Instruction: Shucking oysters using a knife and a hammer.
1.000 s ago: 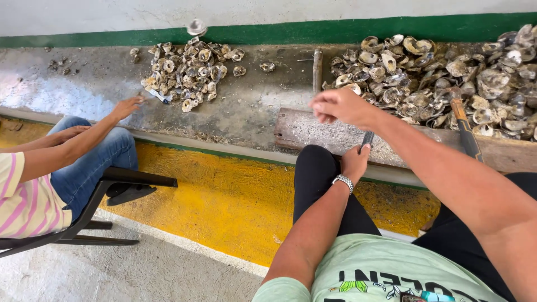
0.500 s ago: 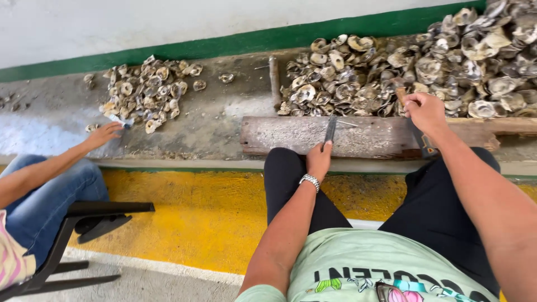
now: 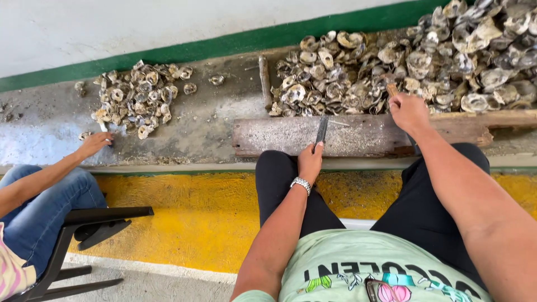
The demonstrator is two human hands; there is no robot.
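Gripping a wooden handle (image 3: 393, 89), right hand (image 3: 410, 112) stays put

Rough, weathered wooden plank (image 3: 363, 134) bears a dull metal blade (image 3: 321, 130). Behind the plank, chalky, rough shells (image 3: 403, 67) lie on wet, gritty concrete (image 3: 212, 120). Shiny metal watch (image 3: 301, 184) below it.

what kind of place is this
Probably an oyster shucking station: big heaps of oyster shells on a concrete ledge, a worn wooden block, and a knife in the left hand.
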